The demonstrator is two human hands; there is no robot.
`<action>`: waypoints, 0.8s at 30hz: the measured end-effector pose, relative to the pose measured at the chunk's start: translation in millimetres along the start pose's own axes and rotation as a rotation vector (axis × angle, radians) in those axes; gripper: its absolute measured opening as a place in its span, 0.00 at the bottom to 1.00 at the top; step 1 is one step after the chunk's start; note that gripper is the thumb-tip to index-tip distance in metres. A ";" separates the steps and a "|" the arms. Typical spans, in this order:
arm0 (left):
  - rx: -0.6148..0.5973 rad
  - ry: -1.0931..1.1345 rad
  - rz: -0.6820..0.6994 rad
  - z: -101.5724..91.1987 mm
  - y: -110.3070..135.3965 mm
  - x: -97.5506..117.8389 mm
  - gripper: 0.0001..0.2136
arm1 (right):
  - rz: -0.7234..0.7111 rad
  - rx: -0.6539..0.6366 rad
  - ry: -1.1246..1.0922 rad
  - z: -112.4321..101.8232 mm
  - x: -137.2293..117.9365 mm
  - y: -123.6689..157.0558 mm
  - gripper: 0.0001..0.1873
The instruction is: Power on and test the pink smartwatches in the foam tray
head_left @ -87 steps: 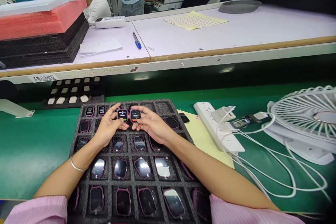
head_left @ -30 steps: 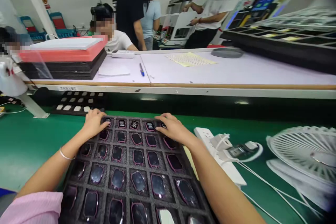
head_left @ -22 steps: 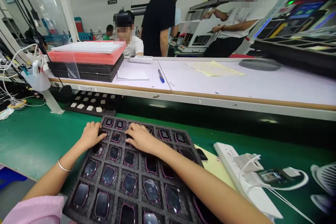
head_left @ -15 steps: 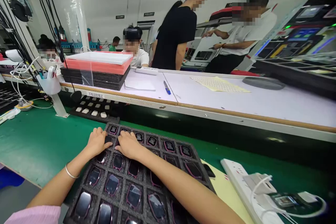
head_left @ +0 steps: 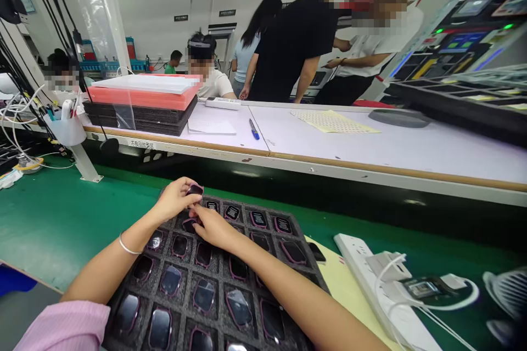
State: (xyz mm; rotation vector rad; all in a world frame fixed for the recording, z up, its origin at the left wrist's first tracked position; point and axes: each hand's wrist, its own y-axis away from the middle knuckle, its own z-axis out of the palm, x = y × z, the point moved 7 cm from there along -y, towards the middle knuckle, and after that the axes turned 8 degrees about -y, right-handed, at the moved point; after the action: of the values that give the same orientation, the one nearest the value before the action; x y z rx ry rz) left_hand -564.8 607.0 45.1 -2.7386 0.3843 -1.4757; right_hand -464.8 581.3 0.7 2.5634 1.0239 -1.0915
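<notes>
A dark-screened watch case [head_left: 195, 190] with a pinkish rim is held up in the fingers of my left hand [head_left: 177, 197], above the far left corner of a black foam tray [head_left: 307, 225]. Close below it, my right hand [head_left: 212, 225] has its fingers curled; they meet the left fingertips, and what they grip is hidden. Another watch case [head_left: 189, 225] lies in the tray beside my right thumb. Rows of similar watch cases fill the tray's compartments, such as one watch case [head_left: 160, 329] at the near side. Several in the far row show lit white text.
A white power strip [head_left: 358, 263] with chargers and cables lies right of the tray on the green bench [head_left: 53, 208]. Behind runs a raised white shelf [head_left: 313, 145] with stacked foam trays [head_left: 144, 118] and a blue pen [head_left: 254, 129]. Several people are beyond it.
My left hand has lifted a watch case out of the tray and moved right, toward my right hand. The right fingers have curled in below it. The camera view has shifted slightly.
</notes>
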 end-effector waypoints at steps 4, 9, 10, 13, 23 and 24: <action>0.080 0.314 -0.020 -3.1 -10.0 6.0 0.18 | 0.022 0.043 -0.130 13.2 3.8 -6.4 0.18; 0.155 0.213 -0.033 2.7 -16.7 7.0 0.18 | 0.093 0.134 -0.356 -7.3 21.8 -3.2 0.10; 0.150 0.198 -0.032 8.4 -18.1 7.8 0.18 | 0.113 0.157 -0.421 -15.6 28.4 0.6 0.08; 0.067 0.186 -0.008 34.6 -20.2 14.0 0.16 | 0.187 0.233 -0.632 -39.5 50.6 18.8 0.07; -0.076 0.079 0.073 87.5 -5.5 4.2 0.12 | 0.332 0.414 -1.054 -48.7 80.9 75.2 0.22; -0.069 0.069 0.064 87.3 -4.1 0.7 0.13 | 0.330 0.418 -1.076 -46.0 81.5 75.7 0.23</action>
State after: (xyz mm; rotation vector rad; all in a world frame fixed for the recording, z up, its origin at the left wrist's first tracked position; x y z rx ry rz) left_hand -491.7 601.3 -2.5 -2.7046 0.5295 -1.5733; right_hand -348.6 586.1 -30.3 1.7252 0.0994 -2.2973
